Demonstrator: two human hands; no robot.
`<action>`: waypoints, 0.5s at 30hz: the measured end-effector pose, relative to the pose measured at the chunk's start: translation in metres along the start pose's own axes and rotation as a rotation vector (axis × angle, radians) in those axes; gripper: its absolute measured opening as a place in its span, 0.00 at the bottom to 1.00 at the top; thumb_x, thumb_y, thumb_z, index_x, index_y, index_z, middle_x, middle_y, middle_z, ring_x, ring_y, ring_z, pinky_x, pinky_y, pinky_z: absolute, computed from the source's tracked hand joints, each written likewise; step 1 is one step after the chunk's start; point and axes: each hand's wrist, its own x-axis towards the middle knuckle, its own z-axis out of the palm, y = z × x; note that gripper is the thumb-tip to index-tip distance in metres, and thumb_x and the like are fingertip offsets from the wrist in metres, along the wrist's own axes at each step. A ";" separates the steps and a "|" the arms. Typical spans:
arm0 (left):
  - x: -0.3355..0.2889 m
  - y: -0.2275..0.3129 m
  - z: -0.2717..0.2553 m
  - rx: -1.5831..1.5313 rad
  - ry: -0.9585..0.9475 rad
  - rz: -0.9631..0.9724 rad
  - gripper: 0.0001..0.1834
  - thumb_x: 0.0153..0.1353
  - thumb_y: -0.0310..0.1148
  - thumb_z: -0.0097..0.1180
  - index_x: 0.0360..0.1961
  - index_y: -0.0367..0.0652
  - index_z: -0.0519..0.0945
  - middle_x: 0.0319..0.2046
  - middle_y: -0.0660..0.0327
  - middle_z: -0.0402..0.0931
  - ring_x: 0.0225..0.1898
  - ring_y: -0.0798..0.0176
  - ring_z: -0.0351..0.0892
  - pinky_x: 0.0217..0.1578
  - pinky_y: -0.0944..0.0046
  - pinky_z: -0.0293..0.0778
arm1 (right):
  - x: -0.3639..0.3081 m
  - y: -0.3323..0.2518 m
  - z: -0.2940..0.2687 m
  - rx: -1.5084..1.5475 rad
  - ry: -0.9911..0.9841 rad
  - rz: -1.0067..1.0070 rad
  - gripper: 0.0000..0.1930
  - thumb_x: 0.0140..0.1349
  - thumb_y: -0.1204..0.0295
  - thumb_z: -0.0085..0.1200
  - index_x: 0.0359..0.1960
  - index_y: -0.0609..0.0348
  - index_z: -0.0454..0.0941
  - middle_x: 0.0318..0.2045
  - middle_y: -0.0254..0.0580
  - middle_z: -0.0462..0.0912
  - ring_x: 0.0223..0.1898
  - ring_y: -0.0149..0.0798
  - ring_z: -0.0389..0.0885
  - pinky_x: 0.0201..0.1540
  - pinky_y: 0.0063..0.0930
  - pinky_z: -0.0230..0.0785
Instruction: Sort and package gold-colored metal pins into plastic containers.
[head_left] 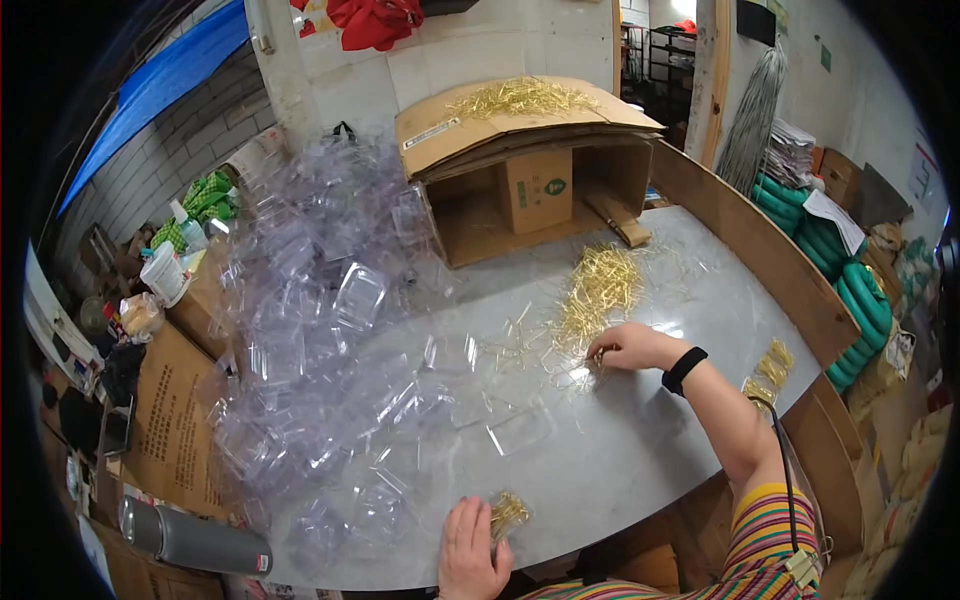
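Note:
My left hand (475,552) rests at the table's near edge, fingers stretched out and thumb apart. Right beside its fingers and thumb lies a small bunch of thin gold wire pieces (511,510); any container around it is hard to make out. Farther off, my right hand (632,348), with a black wristband, reaches to the near end of a heap of gold wire pieces (603,285). Its fingertips are pinched together on a few of them, partly hidden. Several clear plastic boxes (362,296) form a big pile on the left; one clear box piece (524,430) lies between my hands.
An open-fronted cardboard box (537,190) stands at the back with more gold wire on top. Small gold bundles (772,368) lie at the right edge, by a wooden side board (760,240). A grey bottle (200,540) lies at the near left. Green coils (865,315) hang beyond.

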 end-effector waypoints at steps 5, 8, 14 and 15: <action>0.000 0.006 0.008 -0.020 0.018 -0.007 0.30 0.63 0.30 0.54 0.66 0.31 0.68 0.65 0.39 0.66 0.67 0.34 0.62 0.67 0.43 0.62 | -0.016 -0.018 0.017 -0.198 0.124 -0.090 0.13 0.59 0.63 0.56 0.39 0.58 0.83 0.37 0.49 0.84 0.42 0.53 0.83 0.47 0.43 0.76; 0.000 0.005 0.007 -0.016 0.015 -0.009 0.30 0.63 0.31 0.54 0.66 0.31 0.68 0.65 0.39 0.66 0.67 0.34 0.63 0.67 0.44 0.62 | -0.027 -0.021 0.037 -0.293 0.290 -0.130 0.09 0.62 0.65 0.58 0.35 0.59 0.78 0.35 0.46 0.81 0.40 0.52 0.82 0.44 0.45 0.76; -0.001 0.000 0.001 0.023 0.025 0.006 0.29 0.63 0.31 0.54 0.65 0.31 0.69 0.64 0.39 0.66 0.67 0.34 0.63 0.67 0.44 0.62 | -0.039 -0.024 0.042 -0.325 0.287 -0.097 0.09 0.65 0.65 0.57 0.38 0.59 0.78 0.38 0.46 0.80 0.43 0.52 0.81 0.45 0.45 0.75; -0.001 0.000 0.002 0.016 0.022 0.004 0.30 0.62 0.31 0.55 0.65 0.31 0.69 0.65 0.39 0.66 0.67 0.34 0.63 0.68 0.44 0.62 | -0.040 -0.023 0.041 -0.297 0.285 -0.079 0.09 0.65 0.65 0.57 0.38 0.59 0.78 0.38 0.47 0.81 0.44 0.52 0.81 0.46 0.46 0.75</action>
